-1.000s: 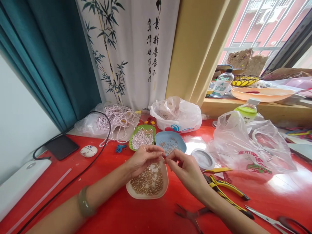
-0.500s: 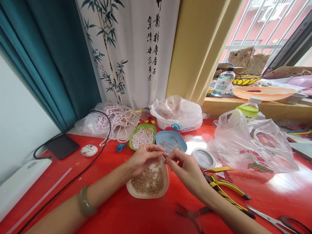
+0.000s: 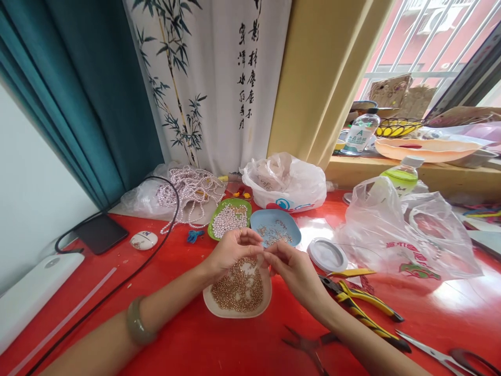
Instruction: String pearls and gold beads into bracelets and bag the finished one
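Note:
My left hand (image 3: 234, 254) is closed in a pinch above the upper edge of a white tray (image 3: 234, 312) of gold beads (image 3: 238, 290). My right hand (image 3: 287, 263) pinches too, its fingertips meeting those of the left beside the tray's upper right corner. What the fingertips hold is too small to make out. Just beyond the hands lie a green tray (image 3: 214, 230) of pale pink beads (image 3: 230, 218) and a blue tray (image 3: 294, 230) with small metal pieces (image 3: 277, 232).
Right of my hands are a round grey lid (image 3: 327, 254), yellow-black pliers (image 3: 364, 313), scissors (image 3: 430, 350) and a plastic bag (image 3: 376, 235). Dark pliers (image 3: 307, 344) lie near my right forearm. A black cable (image 3: 133, 277), a mouse (image 3: 143, 240) and a phone (image 3: 100, 233) are at left.
My fingertips have come together, the right fingers moving slightly left against the left ones. The whole view has shifted slightly.

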Tool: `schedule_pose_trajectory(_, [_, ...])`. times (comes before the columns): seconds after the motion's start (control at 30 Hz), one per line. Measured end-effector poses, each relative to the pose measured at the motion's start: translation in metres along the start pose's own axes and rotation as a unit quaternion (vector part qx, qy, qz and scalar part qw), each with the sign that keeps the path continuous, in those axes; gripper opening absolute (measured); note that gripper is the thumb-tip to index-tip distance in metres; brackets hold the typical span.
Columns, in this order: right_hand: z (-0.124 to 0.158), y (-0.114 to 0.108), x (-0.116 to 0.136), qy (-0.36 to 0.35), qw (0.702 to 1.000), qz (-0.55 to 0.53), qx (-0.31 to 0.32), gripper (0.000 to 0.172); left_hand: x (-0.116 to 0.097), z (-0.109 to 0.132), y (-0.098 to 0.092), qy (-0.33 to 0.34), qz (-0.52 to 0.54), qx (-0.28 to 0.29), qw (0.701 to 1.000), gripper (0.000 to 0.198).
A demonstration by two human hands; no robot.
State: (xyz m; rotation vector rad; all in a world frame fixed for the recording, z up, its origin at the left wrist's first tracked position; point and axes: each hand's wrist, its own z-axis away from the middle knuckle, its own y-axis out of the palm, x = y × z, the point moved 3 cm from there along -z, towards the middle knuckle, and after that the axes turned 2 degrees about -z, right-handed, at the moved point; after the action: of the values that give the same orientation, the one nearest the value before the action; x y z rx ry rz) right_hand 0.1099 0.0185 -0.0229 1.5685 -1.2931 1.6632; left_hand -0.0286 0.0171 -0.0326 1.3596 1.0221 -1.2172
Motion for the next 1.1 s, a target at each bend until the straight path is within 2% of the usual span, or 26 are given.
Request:
schedule_pose_trajectory(0.1, [-0.002,0.0,-0.009,-0.006,0.998,-0.062,-0.013,0.015,-0.005,-0.005,-0.008,0.005,-0.066,0.006,0.998,0.025])
schedule_pose_trajectory(0.17, [-0.003,0.0,-0.013,-0.018,0.996,-0.086,-0.021,0.015,-0.012,-0.01,-0.021,0.013,-0.101,-0.012,0.995,0.027])
schedule_pose_trajectory(0.27, [-0.001,0.0,-0.015,-0.033,0.993,-0.111,-0.032,0.012,-0.026,-0.018,-0.052,0.052,-0.152,-0.108,0.981,0.025])
schedule_pose_trajectory(0.33, [0.002,0.001,-0.016,-0.038,0.992,-0.111,-0.042,0.011,-0.031,-0.024,-0.071,0.061,-0.189,-0.152,0.968,0.024])
schedule_pose_trajectory(0.43, [0.006,0.003,-0.014,-0.051,0.993,-0.083,-0.06,0.013,-0.03,-0.034,-0.091,0.066,-0.261,-0.158,0.95,0.021])
schedule_pose_trajectory(0.57, [0.009,0.004,-0.008,-0.068,0.992,-0.075,-0.077,0.018,-0.021,-0.052,-0.106,0.071,-0.324,-0.153,0.931,0.018])
schedule_pose_trajectory(0.67, [0.008,0.004,-0.005,-0.066,0.992,-0.081,-0.069,0.009,-0.017,-0.067,-0.114,0.083,-0.39,-0.151,0.905,0.013])
schedule_pose_trajectory(0.77, [0.008,0.005,-0.004,-0.055,0.992,-0.097,-0.053,0.011,-0.016,-0.079,-0.118,0.09,-0.453,-0.144,0.875,0.012])
schedule_pose_trajectory(0.93, [0.014,0.017,-0.002,-0.013,0.989,-0.149,0.002,0.011,-0.014,-0.093,-0.112,0.077,-0.535,-0.115,0.833,0.015])
schedule_pose_trajectory(1.1, [0.022,0.033,-0.003,0.021,0.995,-0.075,0.057,0.007,-0.013,-0.1,-0.104,0.055,-0.594,-0.097,0.796,0.015])
